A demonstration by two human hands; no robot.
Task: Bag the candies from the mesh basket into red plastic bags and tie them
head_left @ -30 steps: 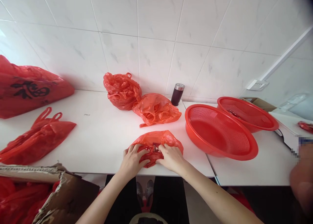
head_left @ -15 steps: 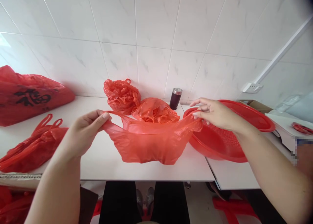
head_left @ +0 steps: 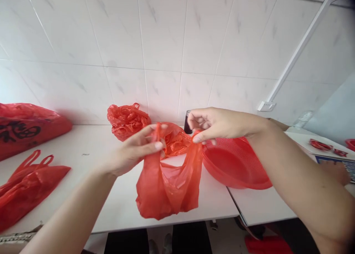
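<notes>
A thin red plastic bag [head_left: 169, 194] hangs from both hands over the front of the white table [head_left: 116, 194], its mouth sagging between the two handles. My left hand [head_left: 141, 144] pinches one handle, which stands up between thumb and fingers. With thumb and forefinger, my right hand [head_left: 206, 124] grips the other handle. Behind the bag lie a crumpled heap of red bags [head_left: 127, 119] and another red plastic bag [head_left: 176, 137], partly hidden by my left hand. Whatever the held bag contains cannot be made out.
A red plastic colander [head_left: 235, 165] stands on the right, with a dark tumbler [head_left: 188, 124] near the wall. Two filled red bags, a large one [head_left: 30, 126] and a smaller one [head_left: 33, 187], lie left. Far right, another person's hand [head_left: 337, 172] is near a scale [head_left: 332, 146] holding red packets.
My hands have come closer together, drawing the bag's handles upward, and the bag now hangs narrower. My view has tilted up and shifted right.
</notes>
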